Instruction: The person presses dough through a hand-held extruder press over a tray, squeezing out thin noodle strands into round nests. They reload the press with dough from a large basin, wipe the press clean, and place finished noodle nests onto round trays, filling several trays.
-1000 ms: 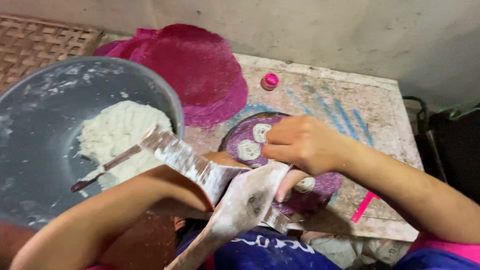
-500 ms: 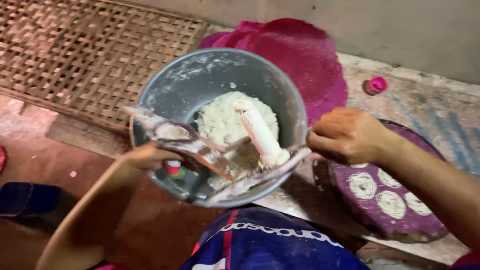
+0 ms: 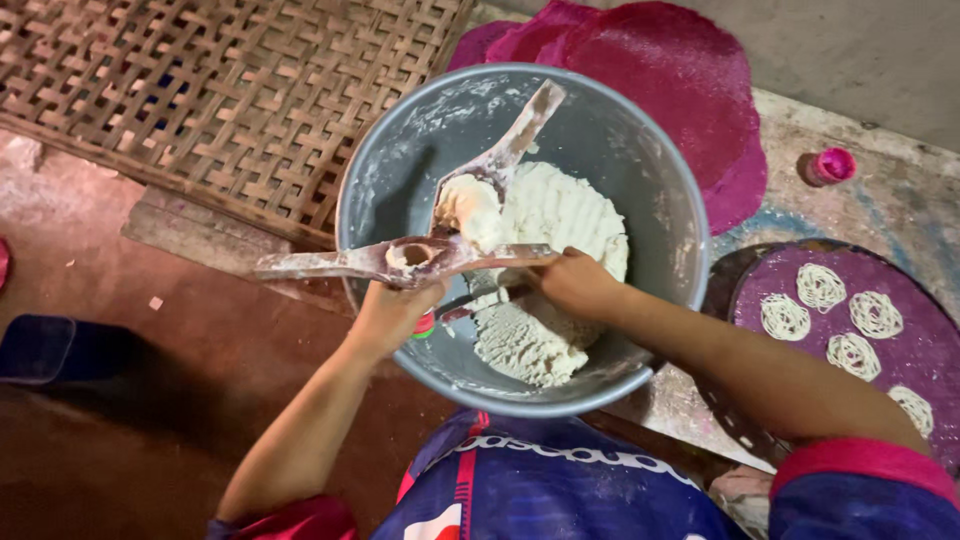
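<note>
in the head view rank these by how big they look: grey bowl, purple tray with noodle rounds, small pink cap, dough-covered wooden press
1. grey bowl, clearly largest.
2. purple tray, partly cut off by the frame edge and the arm, so its full size is unsure.
3. wooden press, long but thin, held in the left hand.
4. pink cap, smallest.

both hands (image 3: 480, 300) closed (forearms angled inward), left (image 3: 392, 312), right (image 3: 578, 285).
</note>
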Available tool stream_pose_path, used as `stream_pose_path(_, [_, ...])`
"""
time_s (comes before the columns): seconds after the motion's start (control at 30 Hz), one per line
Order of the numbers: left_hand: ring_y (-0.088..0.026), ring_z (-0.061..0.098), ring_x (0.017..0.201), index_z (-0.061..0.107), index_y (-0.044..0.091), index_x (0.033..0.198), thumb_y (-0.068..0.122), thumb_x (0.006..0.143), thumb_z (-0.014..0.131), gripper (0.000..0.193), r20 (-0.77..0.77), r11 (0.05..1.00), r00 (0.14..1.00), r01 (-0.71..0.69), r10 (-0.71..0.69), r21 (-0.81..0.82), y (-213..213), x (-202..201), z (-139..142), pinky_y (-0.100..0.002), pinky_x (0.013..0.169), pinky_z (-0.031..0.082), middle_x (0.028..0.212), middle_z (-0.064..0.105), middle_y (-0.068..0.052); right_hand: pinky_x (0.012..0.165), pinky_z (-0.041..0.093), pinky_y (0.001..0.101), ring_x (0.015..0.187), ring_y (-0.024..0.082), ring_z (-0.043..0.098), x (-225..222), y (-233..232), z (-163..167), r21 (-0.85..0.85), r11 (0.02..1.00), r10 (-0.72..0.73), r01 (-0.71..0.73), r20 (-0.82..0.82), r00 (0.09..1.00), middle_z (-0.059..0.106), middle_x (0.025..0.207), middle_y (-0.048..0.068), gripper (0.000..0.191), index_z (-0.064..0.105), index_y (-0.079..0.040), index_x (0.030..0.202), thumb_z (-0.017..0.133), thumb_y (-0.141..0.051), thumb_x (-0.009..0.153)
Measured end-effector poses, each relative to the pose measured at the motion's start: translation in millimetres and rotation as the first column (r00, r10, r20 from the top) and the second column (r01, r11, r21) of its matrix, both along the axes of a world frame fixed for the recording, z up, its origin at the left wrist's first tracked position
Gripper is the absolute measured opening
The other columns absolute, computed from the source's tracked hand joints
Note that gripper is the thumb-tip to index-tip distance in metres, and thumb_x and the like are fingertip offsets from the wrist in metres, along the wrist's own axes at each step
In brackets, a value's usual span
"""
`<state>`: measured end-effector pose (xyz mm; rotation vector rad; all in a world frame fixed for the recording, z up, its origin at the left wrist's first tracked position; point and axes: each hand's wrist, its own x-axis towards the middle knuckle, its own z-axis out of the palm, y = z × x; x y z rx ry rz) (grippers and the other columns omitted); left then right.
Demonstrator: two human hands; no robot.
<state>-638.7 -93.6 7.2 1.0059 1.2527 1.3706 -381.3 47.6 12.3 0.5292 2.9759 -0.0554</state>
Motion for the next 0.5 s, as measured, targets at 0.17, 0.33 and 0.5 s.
stream_pose_path(0.17, [-0.006, 0.062, 0.095, 0.062, 0.002, 0.123, 0.0, 0.089, 0.069, 0.034, 0.041, 0.995, 0.999, -0.035, 0.031, 0.094, -2.3, 5.3, -0.7, -0.025, 0.08, 0.052, 0.106, 0.068, 0.002, 0.073, 0.056, 0.045, 0.085, 0.032, 0.072, -10.3, 4.3, -25.2, 0.105, 0.989, 0.093, -0.105, 0.114, 0.989, 0.068, 0.107, 0.018, 0.05, 0.052, -0.006, 0.138, 0.053, -0.029, 0.094])
stream_pose_path(0.33, [-0.006, 0.061, 0.097, 0.061, 0.003, 0.125, 0.002, 0.092, 0.069, 0.034, -0.006, 0.979, 0.996, -0.082, 0.085, 0.189, -2.7, 4.7, 5.2, -0.025, 0.083, 0.052, 0.109, 0.067, 0.001, 0.053, 0.056, 0.0438, 0.069, 0.032, 0.072, -11.4, -10.8, -16.0, -0.051, 0.997, -0.039, 0.05, 0.211, 0.977, 0.067, 0.1, 0.018, 0.034, 0.058, -0.001, 0.125, 0.05, -0.015, 0.095])
stream_pose_path(0.5, [-0.008, 0.06, 0.097, 0.062, 0.002, 0.123, 0.001, 0.097, 0.07, 0.027, 0.0, 0.978, 0.998, -0.06, 0.062, 0.201, -5.3, 5.3, 6.7, -0.026, 0.083, 0.05, 0.107, 0.066, 0.0, 0.058, 0.058, 0.0424, 0.07, 0.031, 0.072, -31.0, -27.7, -3.7, 0.058, 0.998, 0.001, -0.015, 0.241, 0.971, 0.072, 0.083, 0.013, 0.031, 0.061, 0.003, 0.12, 0.052, -0.01, 0.093])
